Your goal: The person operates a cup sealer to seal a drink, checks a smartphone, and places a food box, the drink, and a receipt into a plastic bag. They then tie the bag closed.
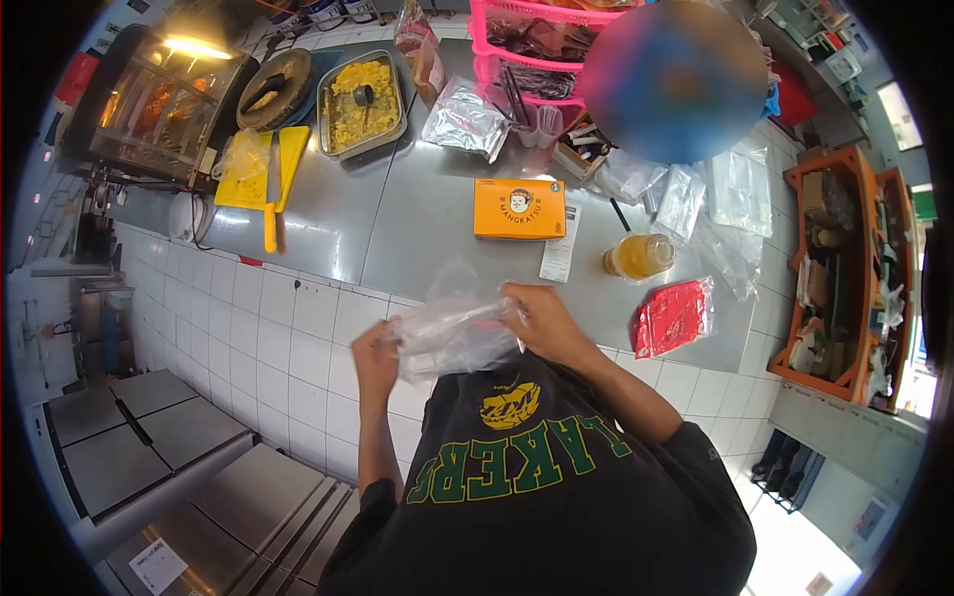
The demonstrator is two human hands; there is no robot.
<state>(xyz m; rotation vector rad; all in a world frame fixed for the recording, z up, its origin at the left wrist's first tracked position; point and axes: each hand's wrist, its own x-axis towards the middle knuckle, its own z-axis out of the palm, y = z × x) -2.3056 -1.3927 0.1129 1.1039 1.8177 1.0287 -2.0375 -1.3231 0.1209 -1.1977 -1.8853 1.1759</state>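
A clear plastic bag (447, 333) is stretched between my two hands, in front of my chest and close to the counter's front edge. My left hand (378, 353) is closed on one side of the bag. On the other side, my right hand (537, 316) pinches it near the top. Beyond the hands, on the steel counter, sits an orange box (519, 211) marked MANGKATSU. A printed paper slip (560, 248) lies partly under that box. To the right stands a cup of yellow-orange drink (641, 257), and nearer the edge lies a red packet (674, 318) in clear plastic.
A metal tray of yellow food (396, 129) with a ladle, a yellow cutting board (288, 164) and a knife (270, 228) are at left. Pink baskets (480, 40), a silver packet (467, 117) and clear bags (740, 199) stand or lie toward the back and right.
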